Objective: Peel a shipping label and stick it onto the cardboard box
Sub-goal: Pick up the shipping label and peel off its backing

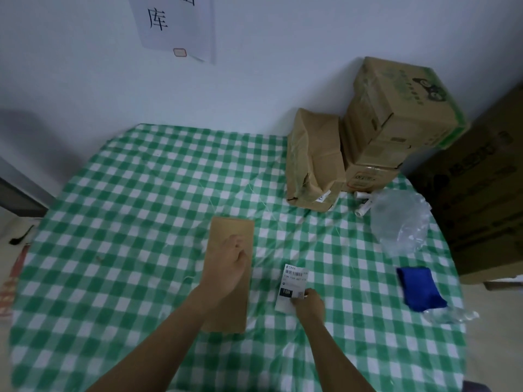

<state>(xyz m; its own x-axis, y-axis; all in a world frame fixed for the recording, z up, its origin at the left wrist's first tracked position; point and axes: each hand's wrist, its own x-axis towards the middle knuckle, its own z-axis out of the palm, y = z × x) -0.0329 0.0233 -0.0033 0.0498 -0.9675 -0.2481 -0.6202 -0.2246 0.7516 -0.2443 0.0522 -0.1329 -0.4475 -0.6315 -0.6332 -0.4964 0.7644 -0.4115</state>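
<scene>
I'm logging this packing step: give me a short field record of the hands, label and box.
left hand: rests on the cardboard box
right hand: pinches the label at its near edge
label: right of the box, not on it
cardboard box: lies flat on the checked tablecloth
also there: blue cloth, at the right

label [294, 278] txt too small, box [232, 230] mid hidden under left hand [229, 258]

one head-worn camera — looking forward and down, close over the checked table [141, 193].
</scene>
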